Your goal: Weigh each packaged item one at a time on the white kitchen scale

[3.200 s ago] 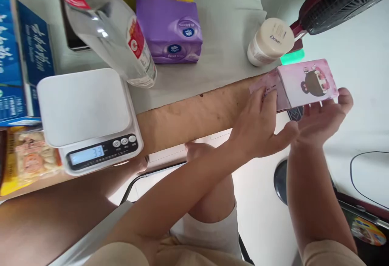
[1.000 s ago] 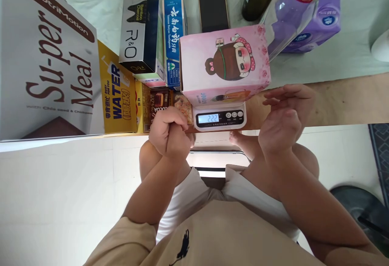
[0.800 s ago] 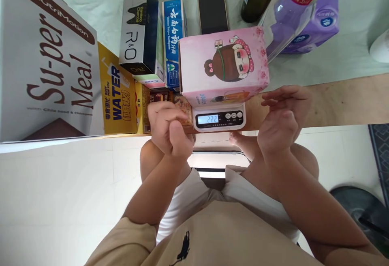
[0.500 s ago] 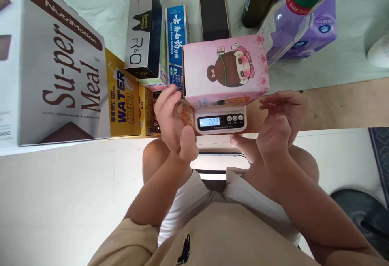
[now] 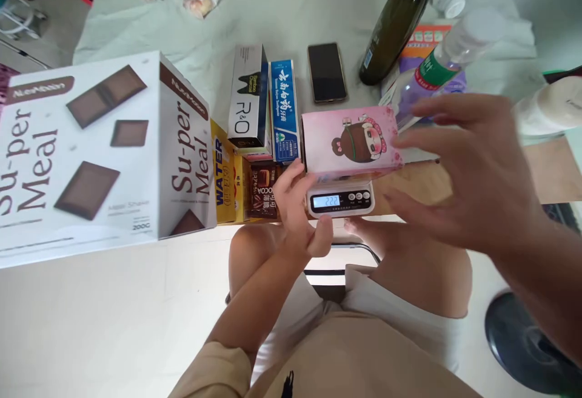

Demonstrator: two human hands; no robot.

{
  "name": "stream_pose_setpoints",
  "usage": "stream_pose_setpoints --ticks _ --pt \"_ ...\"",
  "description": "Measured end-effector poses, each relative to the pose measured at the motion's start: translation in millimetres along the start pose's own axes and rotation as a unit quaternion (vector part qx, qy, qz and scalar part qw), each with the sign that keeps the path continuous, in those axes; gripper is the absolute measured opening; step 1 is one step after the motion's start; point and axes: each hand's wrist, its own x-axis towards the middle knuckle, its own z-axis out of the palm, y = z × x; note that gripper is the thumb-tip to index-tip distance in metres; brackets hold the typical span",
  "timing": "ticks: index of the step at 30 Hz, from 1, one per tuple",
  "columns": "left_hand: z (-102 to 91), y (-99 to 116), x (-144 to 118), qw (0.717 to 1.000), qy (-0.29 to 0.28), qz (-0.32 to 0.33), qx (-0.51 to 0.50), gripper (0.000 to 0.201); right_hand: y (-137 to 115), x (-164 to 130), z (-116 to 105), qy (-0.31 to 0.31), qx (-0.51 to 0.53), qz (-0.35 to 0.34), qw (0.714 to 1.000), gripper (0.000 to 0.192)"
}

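A pink box with a cartoon girl (image 5: 352, 140) rests on a small white digital kitchen scale (image 5: 340, 210) at the table's front edge. The lit display appears to read 222. My left hand (image 5: 297, 210) is beside the scale's left side, fingers loosely curled and apart, holding nothing. Blurred by motion, my right hand (image 5: 468, 167) hovers to the right of the pink box, its thumb and fingers spread wide with nothing between them. A brown cocoa snack packet (image 5: 262, 190) lies just left of my left hand.
At the left stands a large white Su-per Meal box (image 5: 186, 167). Near it are a yellow box (image 5: 224, 173), a black-and-silver R&O box (image 5: 248, 94) and a blue toothpaste box (image 5: 285, 110). Behind lie a phone (image 5: 327, 73), a dark green bottle (image 5: 395, 22) and a clear plastic bottle (image 5: 436, 70).
My right hand has risen and opened wide, moving up and to the right. My left hand stays by the scale. The view has tilted, showing more of the table's far side.
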Motion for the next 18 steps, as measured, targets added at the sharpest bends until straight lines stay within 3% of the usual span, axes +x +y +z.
stream_pose_setpoints --ticks 4,7,10,12,14,18 --pt "-0.6 -1.4 3.2 0.999 0.01 -0.029 -0.007 0.058 3.0 48.0 -1.7 -0.147 -0.066 -0.081 0.984 0.059" --pt "-3.0 -0.1 5.5 1.0 0.017 -0.02 -0.002 0.057 6.0 74.3 10.7 -0.264 -0.098 -0.089 0.955 0.076" --pt "-5.2 0.3 7.8 1.0 0.024 -0.005 0.015 0.055 8.5 89.2 17.9 -0.349 -0.111 -0.082 0.927 0.078" --pt "-4.6 0.5 12.8 0.999 0.036 -0.009 0.022 0.053 10.7 95.9 15.0 -0.365 -0.108 -0.082 0.921 0.078" --pt "-1.5 2.7 24.8 0.998 0.063 -0.012 0.02 0.052 12.4 107.1 4.7 -0.338 -0.096 -0.084 0.932 0.082" --pt "9.2 20.6 67.9 0.99 0.144 0.006 0.003 0.038 8.7 162.7 -24.1 -0.266 -0.058 -0.066 0.96 0.087"
